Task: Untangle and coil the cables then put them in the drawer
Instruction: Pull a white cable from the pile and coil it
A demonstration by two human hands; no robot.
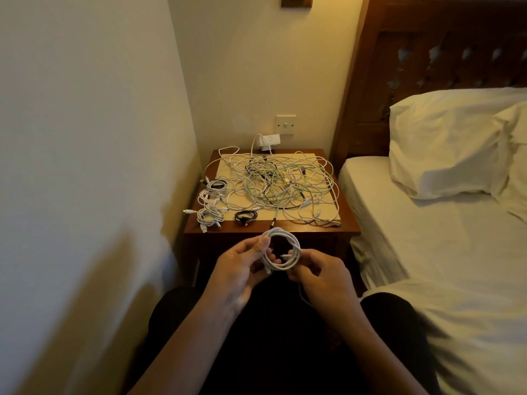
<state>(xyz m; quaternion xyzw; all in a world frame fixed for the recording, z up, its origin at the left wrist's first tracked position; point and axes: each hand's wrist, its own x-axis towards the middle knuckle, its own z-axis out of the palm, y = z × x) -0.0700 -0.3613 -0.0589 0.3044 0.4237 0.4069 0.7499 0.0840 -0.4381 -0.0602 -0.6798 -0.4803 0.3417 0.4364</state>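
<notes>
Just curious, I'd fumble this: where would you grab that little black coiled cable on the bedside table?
Pinch across all turns of the black coil from above, reaching over the table at its front edge. It lies flat near that edge, a small closed loop, so that should keep it coiled.

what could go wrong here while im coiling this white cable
The white coil is held only by fingers of the left hand and right hand, so it may spring open. A loose tail hangs below the right hand and could snag. The finished coils lie beside the tangle and might get caught up again.
</notes>
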